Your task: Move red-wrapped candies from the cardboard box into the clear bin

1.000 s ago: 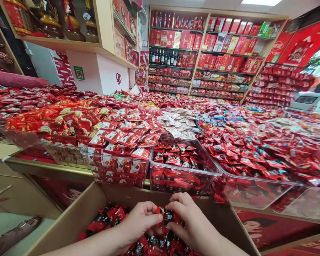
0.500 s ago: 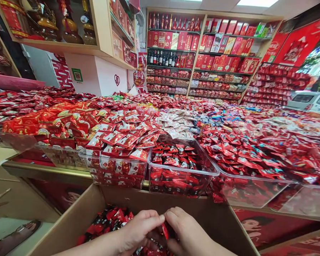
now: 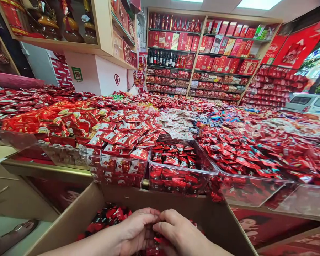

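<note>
My left hand (image 3: 137, 227) and my right hand (image 3: 177, 229) meet low in the cardboard box (image 3: 72, 217), fingers curled inward and fingertips touching. Small red wrapped sweets (image 3: 157, 240) show between the palms, partly hidden by the fingers; how many I hold I cannot tell. More red-and-black wrapped sweets (image 3: 106, 217) lie in the box to the left of my hands. Just beyond the box's far wall stands a clear plastic bin (image 3: 184, 172), partly filled with similar red-and-black packets.
Left of that bin, another clear bin (image 3: 114, 170) is heaped with red-and-white packets (image 3: 126, 138). White packets (image 3: 177, 122) lie behind. A bin of red packets (image 3: 240, 153) stands to the right. Shelves (image 3: 197, 53) with bottles and boxes line the back. A cabinet (image 3: 104, 32) overhangs at left.
My hands have closed further together, the right fingers now lapping over the left fingertips. The red packet that stood up between them has dropped lower into the palms.
</note>
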Demonstrator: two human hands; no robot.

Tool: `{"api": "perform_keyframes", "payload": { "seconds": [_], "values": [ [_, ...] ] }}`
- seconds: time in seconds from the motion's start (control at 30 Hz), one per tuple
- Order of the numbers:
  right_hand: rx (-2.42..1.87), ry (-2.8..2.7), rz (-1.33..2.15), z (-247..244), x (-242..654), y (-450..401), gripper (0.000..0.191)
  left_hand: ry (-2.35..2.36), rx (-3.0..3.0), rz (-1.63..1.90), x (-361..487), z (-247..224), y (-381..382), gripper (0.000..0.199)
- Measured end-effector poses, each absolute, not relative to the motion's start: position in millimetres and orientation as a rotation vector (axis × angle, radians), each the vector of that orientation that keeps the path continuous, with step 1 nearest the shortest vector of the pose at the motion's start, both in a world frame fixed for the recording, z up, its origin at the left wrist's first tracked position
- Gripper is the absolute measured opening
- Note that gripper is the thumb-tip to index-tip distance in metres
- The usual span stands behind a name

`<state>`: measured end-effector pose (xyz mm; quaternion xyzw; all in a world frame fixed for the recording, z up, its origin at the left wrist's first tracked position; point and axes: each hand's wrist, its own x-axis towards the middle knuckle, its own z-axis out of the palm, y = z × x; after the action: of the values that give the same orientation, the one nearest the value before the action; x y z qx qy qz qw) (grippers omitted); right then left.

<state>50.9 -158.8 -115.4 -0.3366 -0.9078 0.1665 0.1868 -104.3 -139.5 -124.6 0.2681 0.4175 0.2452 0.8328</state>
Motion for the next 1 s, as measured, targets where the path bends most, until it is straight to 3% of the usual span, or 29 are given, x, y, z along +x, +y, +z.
{"api": "perform_keyframes", "payload": {
  "seconds": [0.23,0.43,0.77,1.0],
  "values": [
    [-0.936,-2.597,0.321,-109,50,-159,0.010,0.978,0.575,0.578,-103,-125,-136,0.031],
    [-0.916,-2.655,0.141,-109,51,-158,0.003,1.083,0.690,0.545,-104,-121,-134,0.033],
    [-0.813,-2.578,0.133,-90,56,-159,0.007,1.052,0.743,0.573,-108,-125,-129,0.026],
    [-0.608,-2.430,0.069,-65,58,-169,0.011,1.108,1.654,0.247,-129,-138,-131,0.009]
  ]
}}
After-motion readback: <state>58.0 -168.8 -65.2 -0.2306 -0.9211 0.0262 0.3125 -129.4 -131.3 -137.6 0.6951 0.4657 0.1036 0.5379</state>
